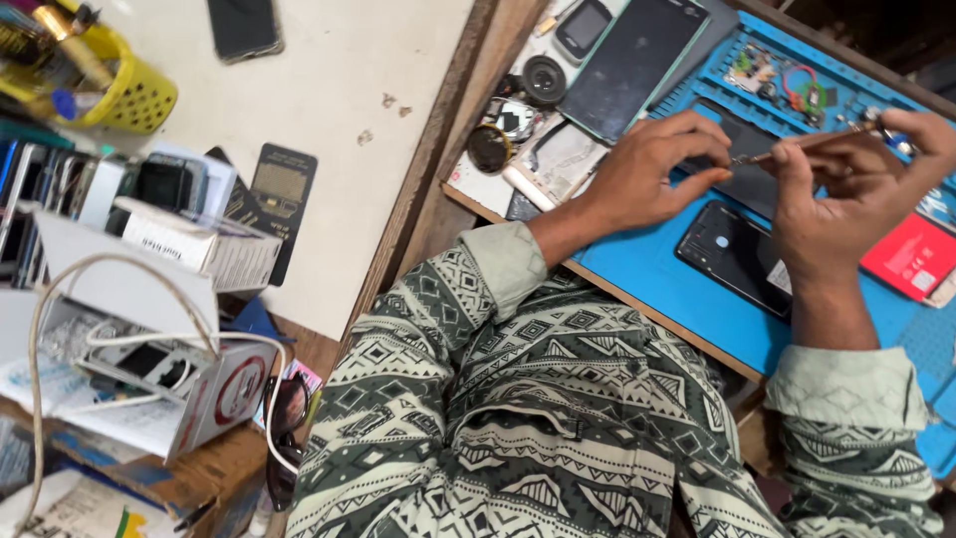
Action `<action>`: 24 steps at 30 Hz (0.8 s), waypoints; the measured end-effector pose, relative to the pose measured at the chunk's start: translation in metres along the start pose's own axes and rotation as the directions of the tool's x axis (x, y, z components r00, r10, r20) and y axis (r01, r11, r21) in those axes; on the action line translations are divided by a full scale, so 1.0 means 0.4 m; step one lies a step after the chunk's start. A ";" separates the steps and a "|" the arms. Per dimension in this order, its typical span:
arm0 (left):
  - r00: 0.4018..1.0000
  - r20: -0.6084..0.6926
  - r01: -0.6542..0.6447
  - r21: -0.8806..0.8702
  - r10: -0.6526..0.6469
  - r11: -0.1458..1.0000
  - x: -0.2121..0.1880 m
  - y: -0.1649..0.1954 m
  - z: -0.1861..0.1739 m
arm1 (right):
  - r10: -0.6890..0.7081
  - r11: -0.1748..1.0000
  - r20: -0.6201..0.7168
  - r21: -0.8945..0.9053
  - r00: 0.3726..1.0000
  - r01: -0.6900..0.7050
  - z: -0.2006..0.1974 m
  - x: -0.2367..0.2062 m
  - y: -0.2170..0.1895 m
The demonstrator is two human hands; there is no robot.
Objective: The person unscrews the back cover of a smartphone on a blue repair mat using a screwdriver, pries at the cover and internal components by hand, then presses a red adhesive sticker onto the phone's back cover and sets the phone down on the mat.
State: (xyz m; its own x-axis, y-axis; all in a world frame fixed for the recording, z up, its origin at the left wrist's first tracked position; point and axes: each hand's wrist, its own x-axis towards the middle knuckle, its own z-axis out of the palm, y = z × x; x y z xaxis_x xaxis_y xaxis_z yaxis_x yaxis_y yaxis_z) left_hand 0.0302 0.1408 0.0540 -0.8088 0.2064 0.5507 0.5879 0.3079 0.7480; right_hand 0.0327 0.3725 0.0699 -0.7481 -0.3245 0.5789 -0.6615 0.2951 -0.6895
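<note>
A: What are the hands doing?

B: The right hand (846, 184) grips a thin screwdriver (812, 141), fingers pinched around its shaft, tip aimed left. The left hand (652, 169) is pressed down, fingers spread, on a dark opened phone (742, 149) lying on the blue mat (647, 269), toward the mat's far edge.

A: Anything beside it?

B: A black phone (735, 257) lies face down just nearer the person, between the two wrists. A red box (911, 254) sits at the mat's right edge. A parts tray (787, 75) with small components runs along the far edge.

A: What could go wrong?

B: I'd judge the tip could slip off a tiny screw and scratch the board, since the driver is held at a low slant. A loosened screw could roll off the mat too; the near edge is close to the lap.

A: What can't you make out?

B: The tip itself is behind the left fingers, so I can't tell if it touches a screw. The opened phone is mostly covered by both hands. The right edge of the mat is cut off by the frame. The clutter at the mat's left corner, round speaker parts (543, 80) and a tablet (632, 65), is partly stacked and hard to sort out.
</note>
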 end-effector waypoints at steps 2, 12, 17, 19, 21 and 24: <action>1.000 -0.011 0.008 -0.007 -0.008 1.000 0.001 -0.005 -0.004 | 0.009 0.999 -0.025 -0.034 1.000 -0.010 0.008 -0.001 0.002; 1.000 -0.012 0.000 -0.088 -0.001 0.996 -0.001 -0.028 0.005 | -0.085 0.991 0.010 -0.099 0.996 0.085 0.015 0.027 -0.047; 1.000 0.025 0.013 -0.098 -0.011 0.995 -0.001 0.004 0.017 | -0.104 0.990 -0.012 -0.097 0.995 0.102 -0.002 0.042 -0.081; 1.000 0.013 -0.022 -0.096 0.023 0.995 -0.003 0.033 0.012 | -0.106 0.989 -0.015 -0.107 0.994 0.104 -0.017 0.035 -0.082; 1.000 0.009 -0.005 -0.130 0.006 0.991 0.007 0.076 0.010 | -0.105 0.990 -0.018 -0.099 0.994 0.103 -0.046 0.020 -0.073; 0.990 -0.070 -0.129 -0.137 0.120 0.982 0.065 0.144 -0.007 | -0.082 0.996 -0.055 -0.042 0.995 0.080 -0.110 -0.016 -0.039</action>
State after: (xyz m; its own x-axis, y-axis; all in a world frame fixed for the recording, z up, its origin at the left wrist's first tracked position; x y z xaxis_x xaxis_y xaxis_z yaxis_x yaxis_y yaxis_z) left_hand 0.0429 0.1612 0.1126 -0.7293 0.1763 0.6610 0.6836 0.1484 0.7146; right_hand 0.0453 0.4096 0.0961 -0.6932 -0.2972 0.6566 -0.7205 0.3062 -0.6222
